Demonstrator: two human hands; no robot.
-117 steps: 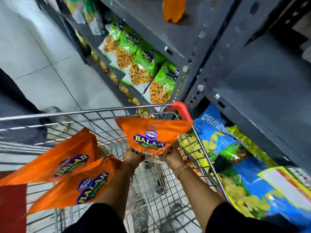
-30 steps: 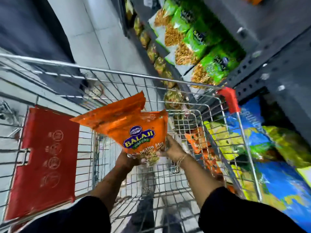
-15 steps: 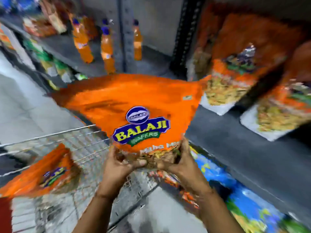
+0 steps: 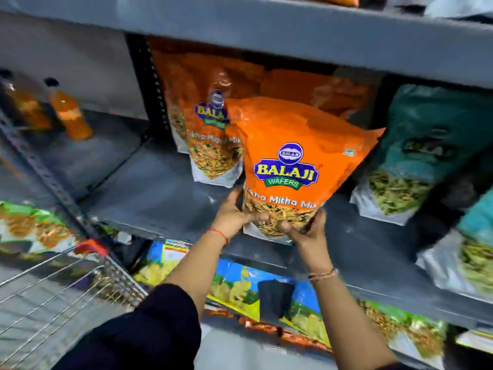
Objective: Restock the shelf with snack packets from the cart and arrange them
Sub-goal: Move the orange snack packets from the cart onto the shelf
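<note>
An orange snack packet [image 4: 290,156] stands upright over the front part of the grey shelf [image 4: 149,188]. My left hand [image 4: 234,212] grips its lower left corner and my right hand [image 4: 306,231] grips its lower right corner. Just behind and to the left, another orange packet [image 4: 202,134] of the same kind stands on the shelf, with more orange packets [image 4: 314,89] deeper at the back. The wire cart [image 4: 61,295] is at the lower left, its contents hidden by blur.
Teal packets [image 4: 416,156] stand on the same shelf to the right. Orange drink bottles [image 4: 69,113] stand in the bay to the left, past a perforated upright [image 4: 149,84]. The shelf above [image 4: 293,30] hangs low overhead. Blue and yellow packets [image 4: 240,287] fill the shelf below.
Both hands have lifted the orange packet out of the cart and carried it up and right to the shelf, beside the other orange packets. My view has swung from cart to shelf.
</note>
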